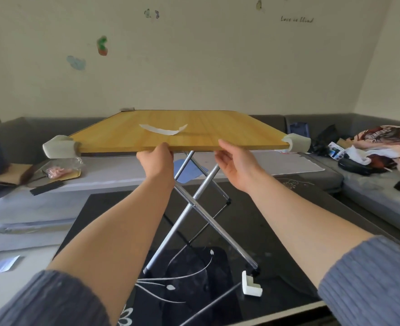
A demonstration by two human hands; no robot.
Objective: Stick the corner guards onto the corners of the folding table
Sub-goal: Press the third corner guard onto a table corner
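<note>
Crossed legs (pixel 194 198) beneath tabletop (pixel 217 135)

Single head-worn wide-angle view. Faces forward and slightly down, level with the near edge of the folding table (pixel 178 130). Close behind left hand (pixel 155 161) and right hand (pixel 235 165); wall (pixel 194 67) beyond.
</note>
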